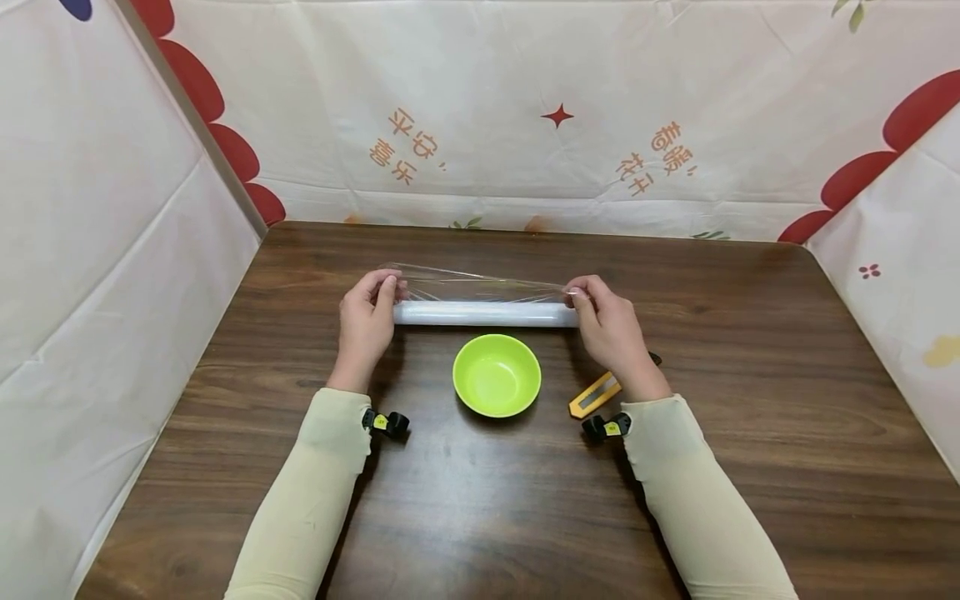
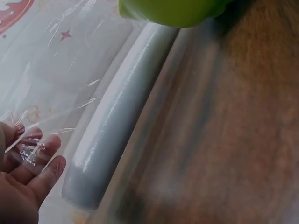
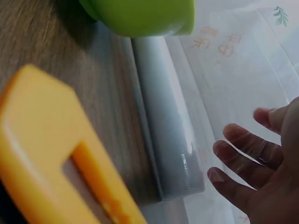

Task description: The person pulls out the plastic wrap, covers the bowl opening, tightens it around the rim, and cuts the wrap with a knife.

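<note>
A roll of cling film (image 1: 487,314) lies crosswise on the table beyond a green bowl (image 1: 497,375). From the roll a clear sheet of film (image 1: 480,289) is raised and stretched between the two hands. My left hand (image 1: 365,323) pinches the sheet's left corner between thumb and fingers; in the left wrist view the film (image 2: 32,151) wrinkles there. At the other end, my right hand (image 1: 611,329) pinches the right corner, its other fingers (image 3: 243,144) spread behind the film. The bowl stands upright, with nothing seen inside it.
A yellow utility knife (image 1: 595,396) lies partly beneath the right wrist, close to the bowl's right side. Around the brown wooden table (image 1: 750,375) hang white printed cloths (image 1: 487,100). Each wrist carries a small black camera (image 1: 393,424).
</note>
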### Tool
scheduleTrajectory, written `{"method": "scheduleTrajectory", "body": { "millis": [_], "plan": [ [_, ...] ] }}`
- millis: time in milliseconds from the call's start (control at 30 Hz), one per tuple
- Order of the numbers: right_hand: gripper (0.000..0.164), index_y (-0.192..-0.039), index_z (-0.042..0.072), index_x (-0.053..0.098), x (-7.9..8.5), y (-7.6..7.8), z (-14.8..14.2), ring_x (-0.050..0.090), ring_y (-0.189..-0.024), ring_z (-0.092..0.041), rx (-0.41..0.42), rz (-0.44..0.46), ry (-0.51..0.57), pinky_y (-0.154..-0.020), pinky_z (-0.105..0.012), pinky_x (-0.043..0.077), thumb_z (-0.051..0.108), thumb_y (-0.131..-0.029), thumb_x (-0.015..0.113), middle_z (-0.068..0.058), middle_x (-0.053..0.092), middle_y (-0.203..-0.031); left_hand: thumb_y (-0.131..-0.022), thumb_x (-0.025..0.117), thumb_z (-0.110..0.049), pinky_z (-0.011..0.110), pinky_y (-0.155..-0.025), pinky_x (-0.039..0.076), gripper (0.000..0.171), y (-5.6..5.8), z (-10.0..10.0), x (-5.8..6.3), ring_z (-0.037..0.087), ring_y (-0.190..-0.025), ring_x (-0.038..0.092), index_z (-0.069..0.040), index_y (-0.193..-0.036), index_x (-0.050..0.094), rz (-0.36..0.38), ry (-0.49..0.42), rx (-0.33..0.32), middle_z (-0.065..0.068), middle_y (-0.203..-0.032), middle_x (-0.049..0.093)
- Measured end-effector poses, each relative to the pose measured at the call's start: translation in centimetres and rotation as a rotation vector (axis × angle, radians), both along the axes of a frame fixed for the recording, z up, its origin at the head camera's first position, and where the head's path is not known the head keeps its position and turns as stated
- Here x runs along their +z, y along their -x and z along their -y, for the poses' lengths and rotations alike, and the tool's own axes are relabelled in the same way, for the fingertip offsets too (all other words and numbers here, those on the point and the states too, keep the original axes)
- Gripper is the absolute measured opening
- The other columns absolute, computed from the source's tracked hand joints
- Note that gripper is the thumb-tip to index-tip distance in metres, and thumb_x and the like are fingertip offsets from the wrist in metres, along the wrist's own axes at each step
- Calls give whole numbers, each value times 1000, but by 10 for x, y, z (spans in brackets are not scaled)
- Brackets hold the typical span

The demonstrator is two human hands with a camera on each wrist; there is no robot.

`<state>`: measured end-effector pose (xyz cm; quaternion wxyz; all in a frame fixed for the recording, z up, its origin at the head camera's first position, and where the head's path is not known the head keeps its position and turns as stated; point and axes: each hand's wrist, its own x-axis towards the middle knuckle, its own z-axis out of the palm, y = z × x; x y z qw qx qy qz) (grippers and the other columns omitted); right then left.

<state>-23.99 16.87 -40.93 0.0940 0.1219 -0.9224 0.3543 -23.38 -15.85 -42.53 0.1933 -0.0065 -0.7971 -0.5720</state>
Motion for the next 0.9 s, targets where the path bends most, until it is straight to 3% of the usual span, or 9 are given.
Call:
{"method": "scheduleTrajectory", "body": {
  "millis": [233, 667, 900],
  "plan": [
    [31, -106, 19, 55, -4, 0, -1, 59, -91, -18, 24, 11, 2, -78, -39, 48, 41, -97, 34, -2, 64, -97, -95, 48, -16, 38, -82, 52, 24, -9, -3, 10, 31, -89, 64, 1, -105, 60, 50, -132, -73, 22, -95, 66],
    [34, -106, 20, 50, 10, -2, -4, 59, -93, -21, 28, 151, -85, -79, -40, 47, 44, -97, 28, -3, 63, -101, -98, 40, -20, 46, -84, 50, 22, -15, -5, 28, 35, -94, 63, -5, -108, 52, 179, -41, -140, 23, -100, 64],
    [36, -105, 21, 50, 13, -3, -4, 54, -83, -20, 15, 143, -116, -70, -35, 41, 46, -96, 27, -3, 62, -97, -99, 34, -20, 44, -83, 51, 23, -15, -7, 28, 41, -92, 62, -2, -109, 46, 163, -59, -187, 28, -103, 61]
  ]
}}
